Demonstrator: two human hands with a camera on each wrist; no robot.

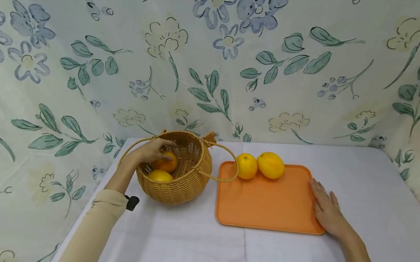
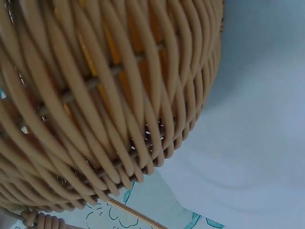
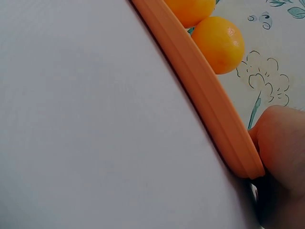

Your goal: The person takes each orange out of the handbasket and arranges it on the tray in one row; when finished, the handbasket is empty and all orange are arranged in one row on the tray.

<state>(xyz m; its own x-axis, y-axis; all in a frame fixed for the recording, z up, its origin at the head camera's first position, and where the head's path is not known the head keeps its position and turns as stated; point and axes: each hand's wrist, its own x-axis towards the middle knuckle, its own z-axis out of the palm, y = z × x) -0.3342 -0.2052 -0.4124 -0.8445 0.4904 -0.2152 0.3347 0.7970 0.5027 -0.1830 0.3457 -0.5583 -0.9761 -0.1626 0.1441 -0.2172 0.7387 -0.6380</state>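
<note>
My left hand point(image 1: 153, 151) reaches into a round wicker basket point(image 1: 176, 190), its thumb and fingers around an orange point(image 1: 169, 164). A yellow fruit point(image 1: 160, 176) lies beside it in the basket, nearer the front rim. Only the woven side of the basket point(image 2: 109, 105) shows in the left wrist view, with orange colour through the gaps. At the right edge of an orange tray point(image 1: 268, 205) my right hand point(image 1: 328, 213) rests with its fingers extended along the rim. Two yellow-orange fruits, a round one point(image 1: 246, 166) and a longer one point(image 1: 270, 165), sit at the tray's back edge.
One basket handle point(image 1: 233, 151) leans out over the tray's left corner. The other handle loops out on the left, by my left wrist. A white cloth point(image 1: 194, 248) covers the table, and a floral curtain point(image 1: 215, 87) hangs close behind it.
</note>
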